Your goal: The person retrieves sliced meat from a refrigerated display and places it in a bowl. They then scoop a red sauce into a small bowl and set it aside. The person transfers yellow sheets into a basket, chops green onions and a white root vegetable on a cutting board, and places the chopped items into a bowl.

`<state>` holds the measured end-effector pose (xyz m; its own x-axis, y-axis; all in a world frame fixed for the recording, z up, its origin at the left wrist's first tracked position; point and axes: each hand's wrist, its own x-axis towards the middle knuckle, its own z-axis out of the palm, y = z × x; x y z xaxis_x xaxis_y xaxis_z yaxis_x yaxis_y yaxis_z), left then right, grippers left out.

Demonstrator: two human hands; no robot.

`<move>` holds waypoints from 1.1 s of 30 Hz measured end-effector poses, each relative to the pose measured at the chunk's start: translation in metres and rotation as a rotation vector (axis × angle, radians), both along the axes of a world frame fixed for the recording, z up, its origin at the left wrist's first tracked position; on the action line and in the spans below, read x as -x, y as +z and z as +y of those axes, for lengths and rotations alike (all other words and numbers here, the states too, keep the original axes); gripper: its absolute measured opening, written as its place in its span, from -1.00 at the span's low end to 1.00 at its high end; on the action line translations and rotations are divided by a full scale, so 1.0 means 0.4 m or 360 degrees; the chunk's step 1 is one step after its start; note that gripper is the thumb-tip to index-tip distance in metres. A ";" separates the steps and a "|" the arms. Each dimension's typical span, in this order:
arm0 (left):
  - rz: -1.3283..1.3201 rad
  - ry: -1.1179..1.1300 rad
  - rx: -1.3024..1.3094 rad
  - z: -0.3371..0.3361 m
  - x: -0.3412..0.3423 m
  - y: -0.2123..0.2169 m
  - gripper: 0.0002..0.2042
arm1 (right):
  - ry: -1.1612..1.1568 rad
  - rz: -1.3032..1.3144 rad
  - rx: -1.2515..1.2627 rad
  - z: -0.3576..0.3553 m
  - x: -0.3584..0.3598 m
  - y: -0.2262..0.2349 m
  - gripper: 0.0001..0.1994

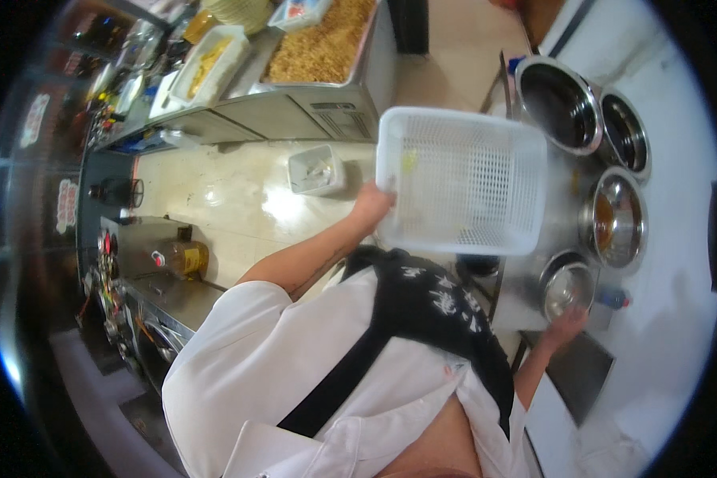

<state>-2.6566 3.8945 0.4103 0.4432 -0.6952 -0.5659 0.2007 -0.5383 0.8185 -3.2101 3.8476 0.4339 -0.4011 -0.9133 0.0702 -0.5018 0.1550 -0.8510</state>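
Observation:
My left hand [373, 205] is closed on the left rim of a white perforated plastic basket [518, 135]. The basket is held up in front of me, with its long side across the view. A few small yellow-green scraps cling inside it; otherwise its mesh bottom shows. Over to the right, my right hand [566, 325] grips the near rim of a small stainless-steel bowl [546, 291]. That bowl sits on the metal counter at my right, and its contents are hard to make out.
Larger steel basins [520, 92] line the right counter, one bowl [644, 239] holding something orange-brown. A white bin [295, 171] stands on the floor. Ahead, a steel counter [255, 119] carries a tray of brown crumbly food [319, 52]. An oil jug [190, 259] is at left.

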 end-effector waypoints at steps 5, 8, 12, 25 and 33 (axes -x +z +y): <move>0.0027 -0.0028 0.0111 0.042 -0.078 0.060 -0.60 | 0.1530 -0.0254 -0.0299 -0.104 -0.698 0.050 -0.56; -0.0032 -0.0023 0.0163 0.088 -0.140 0.103 -0.66 | 0.1824 0.0488 0.0096 -0.123 -1.101 0.057 -0.46; -0.0384 -0.0108 0.0127 0.169 -0.276 0.143 -0.66 | 0.1988 0.0761 0.0542 -0.106 -1.422 0.046 -0.54; -0.0553 0.0658 0.0002 0.399 -0.638 0.152 -0.59 | 0.2235 0.1167 -0.0168 0.023 -1.645 -0.053 -0.85; -0.0797 0.0988 -0.0012 0.413 -0.734 0.139 -0.58 | 0.2865 0.0625 -0.0034 0.030 -1.875 -0.175 -0.89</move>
<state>-2.3629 4.0596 0.4659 0.9511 -0.2349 -0.2007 0.0748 -0.4550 0.8873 -2.4599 3.8598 0.3637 0.9797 -0.1686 -0.1086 -0.1978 -0.7218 -0.6632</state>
